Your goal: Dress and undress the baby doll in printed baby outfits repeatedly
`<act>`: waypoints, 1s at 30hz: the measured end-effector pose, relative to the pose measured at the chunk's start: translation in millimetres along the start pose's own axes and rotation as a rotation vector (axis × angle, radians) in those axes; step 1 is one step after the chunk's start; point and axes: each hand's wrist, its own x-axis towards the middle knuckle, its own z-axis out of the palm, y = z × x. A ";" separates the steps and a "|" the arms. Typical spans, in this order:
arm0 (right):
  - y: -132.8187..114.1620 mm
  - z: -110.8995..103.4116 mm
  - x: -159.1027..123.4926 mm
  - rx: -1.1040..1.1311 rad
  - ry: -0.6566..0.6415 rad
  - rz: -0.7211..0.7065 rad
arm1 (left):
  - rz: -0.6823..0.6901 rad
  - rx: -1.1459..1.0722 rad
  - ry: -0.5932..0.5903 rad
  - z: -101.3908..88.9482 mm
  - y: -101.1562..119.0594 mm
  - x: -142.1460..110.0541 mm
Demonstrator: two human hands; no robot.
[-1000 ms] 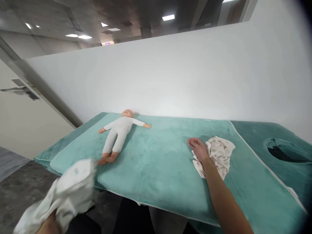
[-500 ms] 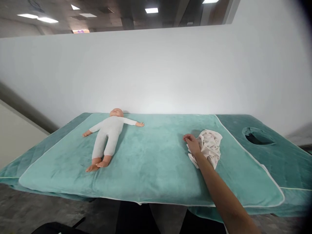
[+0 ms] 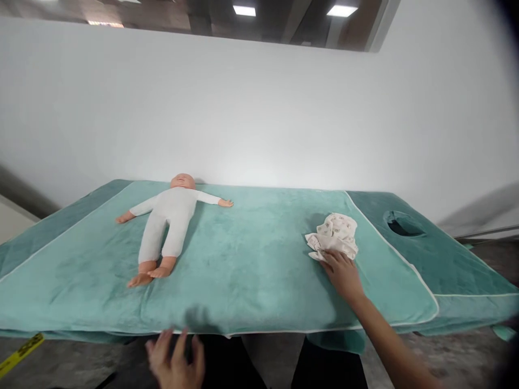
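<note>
My right hand (image 3: pixel 344 274) is at the near side of a crumpled cream cloth (image 3: pixel 337 229) with small prints, its fingers closed on the lower edge. Whether the cloth is a garment I cannot tell. Low in the view, my left hand (image 3: pixel 176 359) hangs in front of the bed's near edge, fingers spread and slightly blurred, holding nothing. A baby doll (image 3: pixel 172 210) in a white suit lies on its back to the left, arms stretched out, bare feet toward me. Neither hand touches the doll.
A light green blanket (image 3: pixel 251 281) covers the bed. On the right, the darker green bed cover (image 3: pixel 446 265) has an oval hole (image 3: pixel 404 224). A white wall (image 3: pixel 259 119) stands behind. Yellow tape (image 3: pixel 20 354) shows at lower left.
My right hand has drawn back from the cloth's left side to its near edge and taken hold there. My left hand has come into view at the bottom. The camera view has shifted.
</note>
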 end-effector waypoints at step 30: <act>-108.7 -60.0 33.6 0.415 0.004 -0.150 | -0.266 -0.855 -0.530 132.5 151.0 116.1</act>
